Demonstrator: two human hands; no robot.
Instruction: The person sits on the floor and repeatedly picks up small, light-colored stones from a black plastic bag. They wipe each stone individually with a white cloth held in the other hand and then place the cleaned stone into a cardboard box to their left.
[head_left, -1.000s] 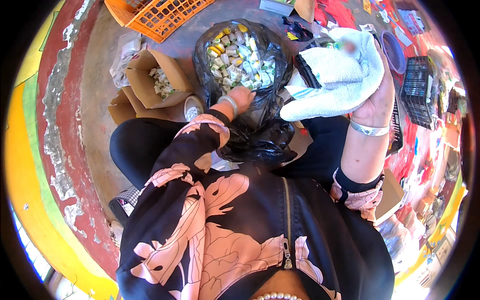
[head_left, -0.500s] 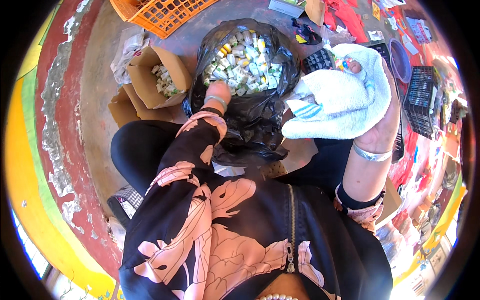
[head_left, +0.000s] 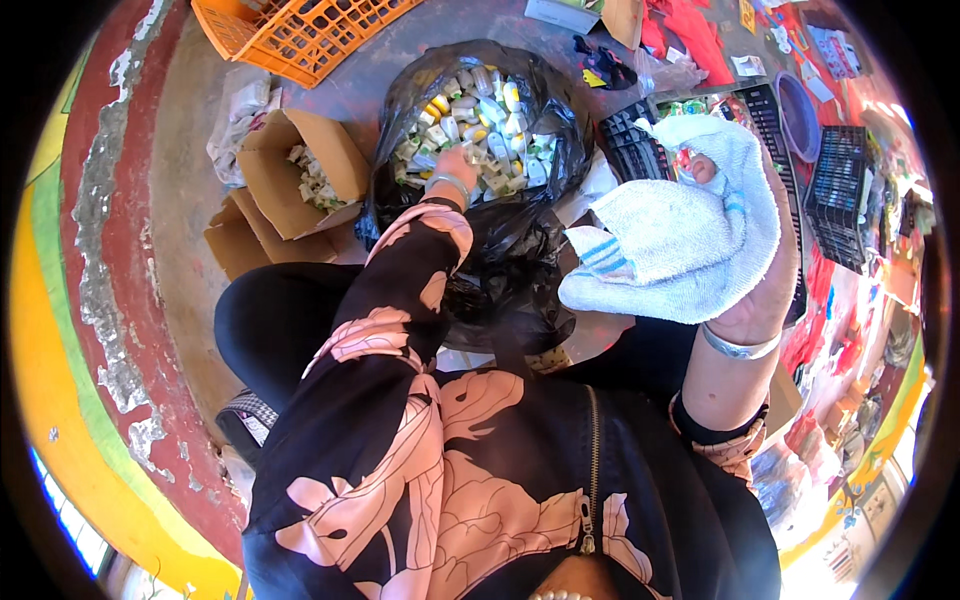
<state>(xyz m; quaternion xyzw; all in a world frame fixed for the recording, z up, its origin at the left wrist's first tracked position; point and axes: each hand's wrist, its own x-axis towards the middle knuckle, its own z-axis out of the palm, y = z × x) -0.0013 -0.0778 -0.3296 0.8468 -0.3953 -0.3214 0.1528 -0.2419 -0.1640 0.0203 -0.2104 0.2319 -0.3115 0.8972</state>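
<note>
A black plastic bag (head_left: 500, 245) lies open before me, heaped with small whitish plastic pieces (head_left: 490, 120), some with yellow or green parts. At the near left of the heap, my left hand (head_left: 457, 167) reaches in among the pieces; its fingertips are hidden there. My right hand (head_left: 752, 315) is raised at the right, wrapped in a white towel (head_left: 690, 225) with blue stripes. Its thumb pokes out on top, pressing the cloth, beside something small and colourful. The towel covers the other fingers. Under it stands a black plastic crate (head_left: 640, 140) with small coloured items inside.
Left of the bag are open cardboard boxes (head_left: 262, 165), one holding more small pieces. An orange crate (head_left: 305, 50) stands at the far left. Farther right are a purple basin (head_left: 797, 115), another black crate (head_left: 838, 195) and red cloth (head_left: 690, 35).
My left hand has moved right and slightly forward, deeper into the heap. The towel in my right hand has sunk a little, uncovering more of the black crate.
</note>
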